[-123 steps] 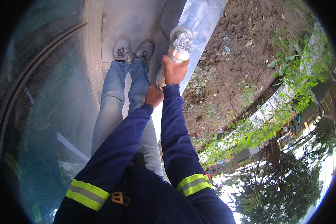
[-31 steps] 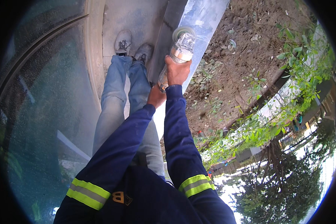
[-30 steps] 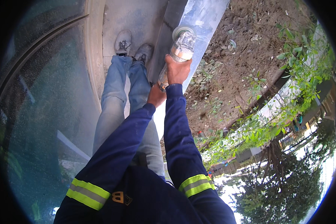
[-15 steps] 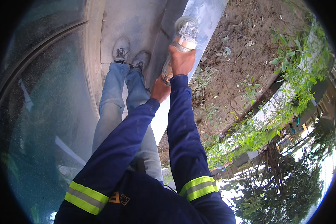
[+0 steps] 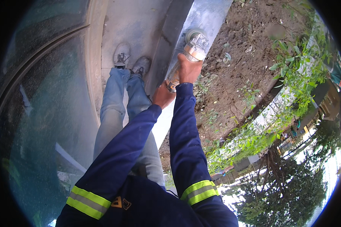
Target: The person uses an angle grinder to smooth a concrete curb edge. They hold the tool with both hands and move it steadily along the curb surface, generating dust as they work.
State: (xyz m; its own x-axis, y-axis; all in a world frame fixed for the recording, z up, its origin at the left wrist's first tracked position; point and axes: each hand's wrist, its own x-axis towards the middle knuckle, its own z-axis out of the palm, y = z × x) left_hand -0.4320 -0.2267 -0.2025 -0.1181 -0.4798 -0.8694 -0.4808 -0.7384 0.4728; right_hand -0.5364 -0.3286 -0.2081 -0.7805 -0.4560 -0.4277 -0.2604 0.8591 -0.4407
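Grinder [image 5: 196,52]: one unit, located over the pale top of the ledge [image 5: 213,14], its single round disc [image 5: 190,35] at the end away from the body. Whether the disc touches the ledge or turns cannot be told.

Count: two hands, two sleeves [image 5: 129,145], two yellow bands [image 5: 88,201], one per sleeve, and two shoes [image 5: 122,55]. The shoes stand on the floor [image 5: 136,22] left of the ledge, side by side; the jeans [image 5: 110,117] lead back from them.

Pose: the right arm extends nearly straight forward along the ledge. The right hand [image 5: 190,70] is wrapped around the grinder's body just behind its head, thumb side toward the ledge's left edge. The left arm crosses obliquely toward the ledge. The left hand [image 5: 163,95] is closed around the grinder's rear end; its fingers are largely hidden. Both hands grip the same tool, the right ahead of the left, near each other.

Containers: one planting bed [image 5: 250,62], right of the ledge, containing brown soil, scattered leaves and green plants [image 5: 291,72]. Left of the ledge, beyond the floor, is glass [image 5: 57,98].
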